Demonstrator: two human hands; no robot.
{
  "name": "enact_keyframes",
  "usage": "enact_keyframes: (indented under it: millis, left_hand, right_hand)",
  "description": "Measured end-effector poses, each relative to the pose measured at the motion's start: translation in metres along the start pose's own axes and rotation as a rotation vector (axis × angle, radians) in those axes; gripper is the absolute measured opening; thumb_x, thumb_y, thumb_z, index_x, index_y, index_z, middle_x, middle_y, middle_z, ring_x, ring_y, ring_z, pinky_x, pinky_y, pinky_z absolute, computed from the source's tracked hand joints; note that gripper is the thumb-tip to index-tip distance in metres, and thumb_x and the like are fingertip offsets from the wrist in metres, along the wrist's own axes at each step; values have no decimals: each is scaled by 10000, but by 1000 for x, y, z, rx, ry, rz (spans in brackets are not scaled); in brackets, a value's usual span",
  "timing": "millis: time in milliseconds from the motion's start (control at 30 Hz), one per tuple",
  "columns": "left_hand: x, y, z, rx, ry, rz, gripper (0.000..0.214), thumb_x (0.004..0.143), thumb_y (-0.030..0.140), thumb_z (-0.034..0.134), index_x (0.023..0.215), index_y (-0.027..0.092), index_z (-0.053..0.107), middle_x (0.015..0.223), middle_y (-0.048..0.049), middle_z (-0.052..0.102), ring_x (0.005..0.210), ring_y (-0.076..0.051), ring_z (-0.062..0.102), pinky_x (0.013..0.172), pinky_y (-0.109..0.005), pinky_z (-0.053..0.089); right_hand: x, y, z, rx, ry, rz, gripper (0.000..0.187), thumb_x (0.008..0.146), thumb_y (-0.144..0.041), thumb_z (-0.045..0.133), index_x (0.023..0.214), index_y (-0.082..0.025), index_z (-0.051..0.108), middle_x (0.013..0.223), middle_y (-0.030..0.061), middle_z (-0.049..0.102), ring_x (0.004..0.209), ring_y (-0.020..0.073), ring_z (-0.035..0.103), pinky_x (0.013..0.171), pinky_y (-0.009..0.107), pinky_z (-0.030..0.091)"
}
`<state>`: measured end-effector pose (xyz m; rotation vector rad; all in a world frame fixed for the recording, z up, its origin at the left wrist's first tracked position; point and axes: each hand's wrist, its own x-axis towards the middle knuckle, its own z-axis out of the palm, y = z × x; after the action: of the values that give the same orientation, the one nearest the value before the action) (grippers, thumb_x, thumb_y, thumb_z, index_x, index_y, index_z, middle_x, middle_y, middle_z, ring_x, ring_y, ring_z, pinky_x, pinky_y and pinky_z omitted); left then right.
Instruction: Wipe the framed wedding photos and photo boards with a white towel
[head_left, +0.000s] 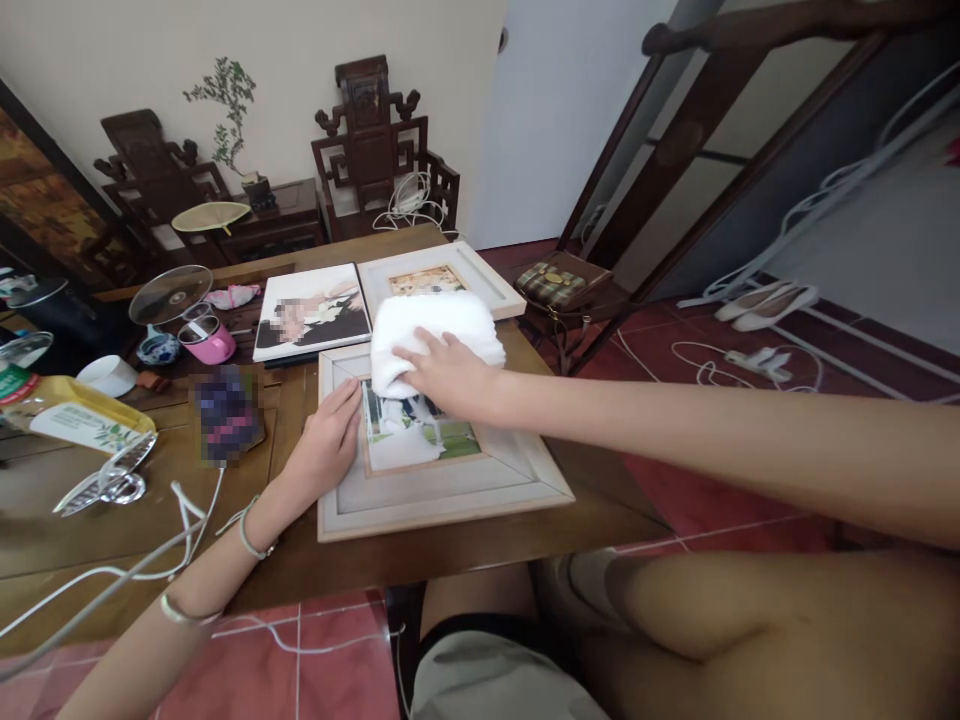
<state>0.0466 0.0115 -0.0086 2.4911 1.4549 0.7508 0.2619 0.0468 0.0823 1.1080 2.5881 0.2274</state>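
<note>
A pale wooden picture frame with a photo in it lies flat on the brown wooden table. My left hand rests on its left border, fingers stretched out and together. My right hand grips a thick folded white towel from above, its fingers bent over the cloth. The towel covers the upper part of the frame and of the photo. Behind it lies a second pale frame, partly hidden by the towel. To the left is a white-edged photo panel with a dark picture.
On the table's left are a bottle of yellow liquid, a silver hair claw, a pink mug, a small blue-and-white pot and a phone-like object. White cables cross the table's left front. A wooden chair stands right.
</note>
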Motion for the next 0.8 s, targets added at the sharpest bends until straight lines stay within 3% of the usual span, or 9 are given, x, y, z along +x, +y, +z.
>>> enact_keyframes:
  millis: [167, 333, 533, 667, 733, 800]
  left_hand:
    - [5, 6, 3, -10, -18, 11, 442, 992, 267, 355, 1384, 140, 513, 1463, -151, 505, 1397, -266, 425, 1169, -496, 350]
    - [5, 11, 0, -15, -32, 11, 446, 985, 235, 338, 1385, 150, 516, 1476, -143, 491, 1403, -263, 415, 1172, -483, 347]
    - [2, 7, -1, -11, -42, -5, 456, 992, 259, 342, 1405, 131, 488, 1484, -156, 478, 1411, -267, 402, 1175, -477, 341]
    - [1, 6, -1, -5, -45, -11, 452, 993, 257, 339, 1408, 151, 481, 1481, -146, 483, 1410, -268, 403, 1169, -487, 349]
    - [2, 7, 0, -6, -46, 6, 449, 988, 241, 341, 1405, 150, 483, 1480, -145, 485, 1405, -267, 411, 1173, -483, 344]
    - [4, 9, 1, -10, -44, 18, 443, 987, 230, 338, 1391, 137, 494, 1479, -150, 484, 1404, -267, 411, 1177, -475, 340]
  right_hand:
    - [6, -2, 8, -46, 20, -75, 456, 912, -104, 432, 1336, -151, 594, 1581, 153, 287, 1430, 409, 247, 1059, 565, 354]
    - [-9, -17, -7, 14, -45, -183, 386, 864, -123, 544, 1235, -136, 652, 1504, 180, 405, 1369, 407, 344, 958, 470, 447]
    - [-33, -27, -30, 171, -235, -295, 402, 862, -32, 495, 1215, -141, 653, 1247, 146, 621, 1096, 287, 601, 767, 336, 475]
    - [-40, -21, -33, 278, -256, -205, 446, 847, -40, 494, 1224, -215, 655, 1156, 116, 655, 886, 233, 670, 656, 321, 466]
    - [-36, -15, -25, 251, -169, -175, 475, 833, -31, 497, 1254, -203, 636, 1210, 137, 639, 1020, 264, 642, 696, 330, 490]
    - [-29, -8, -15, 181, -69, -156, 519, 824, -23, 504, 1314, -168, 592, 1379, 161, 545, 1258, 314, 507, 809, 361, 507]
